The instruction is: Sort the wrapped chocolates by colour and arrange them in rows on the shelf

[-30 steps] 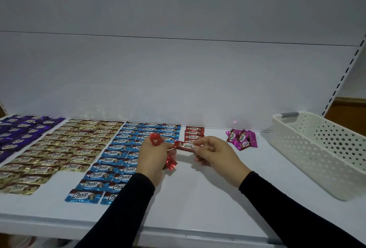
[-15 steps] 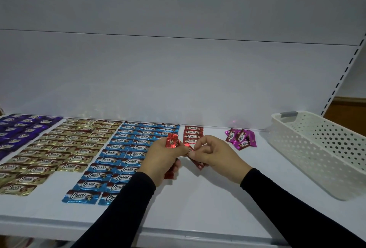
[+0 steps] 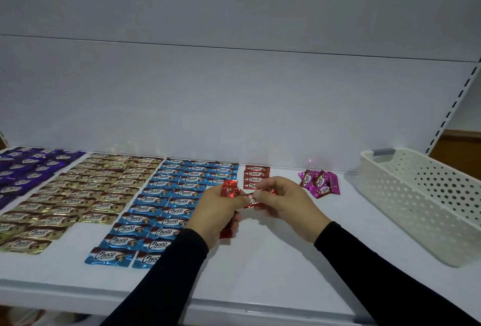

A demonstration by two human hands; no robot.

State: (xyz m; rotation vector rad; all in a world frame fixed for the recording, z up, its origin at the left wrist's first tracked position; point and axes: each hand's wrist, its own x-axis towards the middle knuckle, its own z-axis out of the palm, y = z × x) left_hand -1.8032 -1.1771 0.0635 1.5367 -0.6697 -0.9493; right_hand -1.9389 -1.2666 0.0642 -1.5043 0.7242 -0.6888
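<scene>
Fingers (image 3: 256, 196) of the right hand (image 3: 286, 205) pinch one small red foil-wrapped chocolate (image 3: 251, 200) at its end, while the left hand (image 3: 218, 211) curls round a bunch of red foil-wrapped chocolates (image 3: 229, 188), one poking out above the thumb and another (image 3: 226, 232) hanging below the palm. Both hands meet above the white shelf (image 3: 273, 268), near its middle.

At 12 o'clock from the hands, just behind them, lies a short column of red wrapped chocolates (image 3: 256, 174). At 10 o'clock run rows of blue foil-wrapped chocolates (image 3: 156, 208), then gold foil-wrapped chocolates (image 3: 78, 195) farther toward 9 o'clock, and purple foil-wrapped chocolates (image 3: 28, 169) at the far left edge. At 2 o'clock sits a loose heap of pink foil-wrapped chocolates (image 3: 318, 182). At 3 o'clock stands a white perforated plastic basket (image 3: 421, 200), well apart from the hands. Black sleeves (image 3: 377, 273) cover both forearms.
</scene>
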